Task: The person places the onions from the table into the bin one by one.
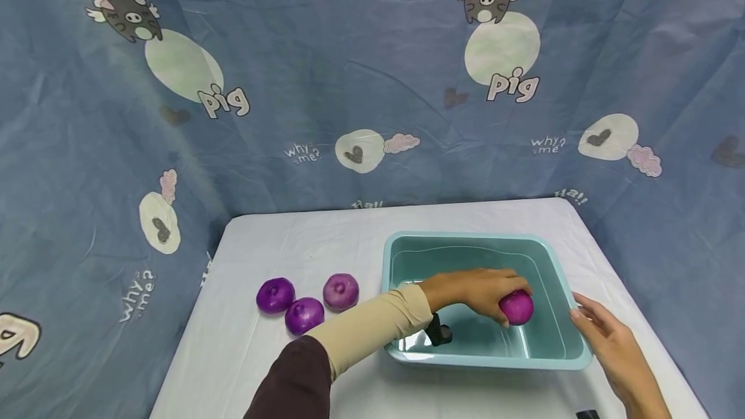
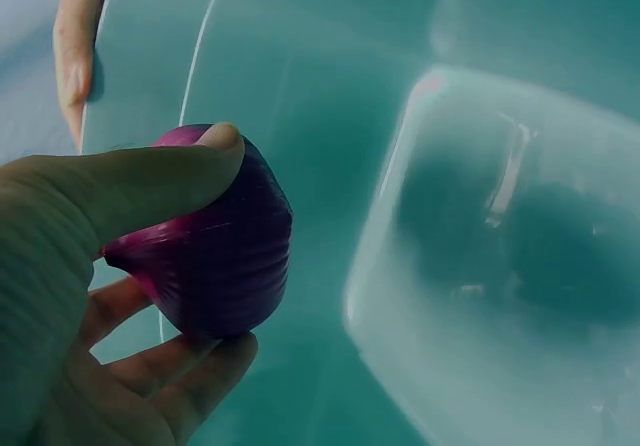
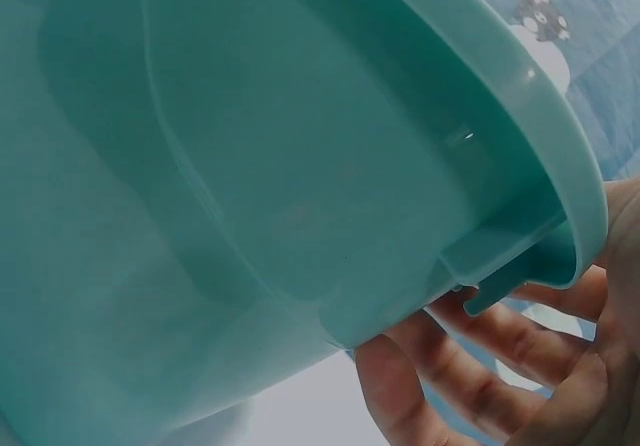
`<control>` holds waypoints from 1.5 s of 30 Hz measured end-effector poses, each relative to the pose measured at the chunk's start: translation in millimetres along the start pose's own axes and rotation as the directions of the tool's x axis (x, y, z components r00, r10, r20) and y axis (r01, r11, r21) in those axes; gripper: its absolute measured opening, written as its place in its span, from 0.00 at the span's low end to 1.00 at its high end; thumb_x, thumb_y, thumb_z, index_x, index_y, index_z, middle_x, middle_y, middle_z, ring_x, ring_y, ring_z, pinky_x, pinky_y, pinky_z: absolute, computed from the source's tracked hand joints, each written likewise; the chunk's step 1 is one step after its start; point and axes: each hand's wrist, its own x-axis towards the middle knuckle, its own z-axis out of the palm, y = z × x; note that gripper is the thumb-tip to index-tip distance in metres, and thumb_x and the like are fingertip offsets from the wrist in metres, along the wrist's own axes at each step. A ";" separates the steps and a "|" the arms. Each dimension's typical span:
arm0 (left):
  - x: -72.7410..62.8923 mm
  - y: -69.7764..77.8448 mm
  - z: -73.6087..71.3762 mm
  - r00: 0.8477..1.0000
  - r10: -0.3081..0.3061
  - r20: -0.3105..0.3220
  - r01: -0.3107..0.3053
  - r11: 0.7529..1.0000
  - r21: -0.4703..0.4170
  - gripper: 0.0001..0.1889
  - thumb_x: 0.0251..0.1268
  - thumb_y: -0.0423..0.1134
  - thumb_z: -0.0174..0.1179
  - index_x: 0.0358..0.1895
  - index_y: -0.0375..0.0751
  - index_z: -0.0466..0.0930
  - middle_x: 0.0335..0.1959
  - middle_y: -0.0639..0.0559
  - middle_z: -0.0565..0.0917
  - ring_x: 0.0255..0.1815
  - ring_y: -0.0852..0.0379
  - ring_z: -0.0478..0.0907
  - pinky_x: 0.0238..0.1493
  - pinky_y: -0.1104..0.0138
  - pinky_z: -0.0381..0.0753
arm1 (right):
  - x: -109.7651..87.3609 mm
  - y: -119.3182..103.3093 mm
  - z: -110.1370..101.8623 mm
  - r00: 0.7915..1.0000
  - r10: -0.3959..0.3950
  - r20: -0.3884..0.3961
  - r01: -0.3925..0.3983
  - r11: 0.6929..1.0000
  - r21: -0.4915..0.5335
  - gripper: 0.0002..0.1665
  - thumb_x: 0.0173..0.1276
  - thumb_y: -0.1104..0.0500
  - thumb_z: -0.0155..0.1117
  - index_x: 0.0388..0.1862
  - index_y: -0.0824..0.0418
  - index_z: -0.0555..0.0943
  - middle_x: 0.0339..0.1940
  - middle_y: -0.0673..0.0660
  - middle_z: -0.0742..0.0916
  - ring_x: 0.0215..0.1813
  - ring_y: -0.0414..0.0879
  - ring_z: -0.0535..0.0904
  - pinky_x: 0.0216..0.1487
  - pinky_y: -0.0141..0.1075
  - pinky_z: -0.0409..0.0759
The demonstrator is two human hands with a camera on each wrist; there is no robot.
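My left hand (image 1: 491, 293) reaches into a teal plastic basin (image 1: 465, 362) and grips a red onion (image 1: 517, 308) above the basin's floor. In the left wrist view, the thumb lies across the top of the onion (image 2: 225, 256), with the fingers beneath it; its pointed end faces the palm. My right hand (image 1: 611, 341) is at the basin's right side, fingertips at the rim. The right wrist view shows its fingers (image 3: 520, 341) loosely bent against the outer wall, below the rim (image 3: 520, 86).
Left of the basin, three more red onions (image 1: 275, 295) (image 1: 304, 316) (image 1: 341, 291) sit close together on the white-covered table (image 1: 250, 367). Blue printed cloth (image 1: 349, 70) hangs behind the table and at its sides. A black device (image 1: 438, 331) is at the left wrist.
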 end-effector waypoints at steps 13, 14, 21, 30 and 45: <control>24.0 12.1 8.1 0.995 -0.015 0.101 0.011 0.999 0.041 0.40 0.56 0.51 0.74 0.71 0.61 0.63 0.64 0.63 0.69 0.54 0.69 0.69 0.48 0.81 0.71 | 1.2 -1.9 0.4 1.000 -0.011 -0.023 0.012 1.000 0.021 0.34 0.78 0.51 0.56 0.72 0.72 0.66 0.38 0.25 0.78 0.43 0.21 0.76 0.38 0.24 0.79; 24.5 11.8 9.8 0.994 -0.020 0.108 0.015 0.999 0.053 0.40 0.56 0.51 0.74 0.72 0.61 0.63 0.64 0.63 0.69 0.54 0.69 0.69 0.47 0.81 0.71 | 1.7 -2.2 1.2 1.000 -0.008 -0.022 0.009 1.000 0.022 0.34 0.78 0.50 0.56 0.72 0.71 0.66 0.38 0.24 0.77 0.43 0.21 0.76 0.38 0.24 0.79; 30.5 15.1 26.7 0.990 0.001 0.144 -0.016 0.994 0.104 0.39 0.56 0.53 0.73 0.71 0.61 0.67 0.61 0.63 0.69 0.51 0.70 0.69 0.47 0.82 0.70 | -0.7 -1.1 0.9 1.000 -0.007 -0.010 0.007 1.000 0.030 0.33 0.78 0.51 0.56 0.73 0.71 0.66 0.40 0.24 0.78 0.45 0.19 0.75 0.40 0.22 0.78; 43.0 15.8 42.7 0.976 -0.022 0.216 -0.013 0.987 0.160 0.39 0.56 0.54 0.73 0.70 0.63 0.65 0.63 0.63 0.67 0.48 0.68 0.70 0.45 0.80 0.72 | 0.9 -3.5 -1.0 1.000 -0.009 -0.022 0.010 1.000 0.020 0.33 0.78 0.50 0.55 0.73 0.70 0.66 0.40 0.23 0.77 0.45 0.19 0.75 0.40 0.22 0.78; 46.4 17.5 63.9 0.966 -0.034 0.255 -0.032 0.968 0.249 0.42 0.55 0.57 0.72 0.71 0.65 0.59 0.63 0.62 0.66 0.50 0.65 0.71 0.48 0.77 0.73 | 0.8 0.8 4.5 0.999 0.024 -0.034 -0.022 0.998 0.057 0.33 0.78 0.51 0.55 0.73 0.69 0.66 0.40 0.28 0.80 0.45 0.22 0.77 0.41 0.23 0.78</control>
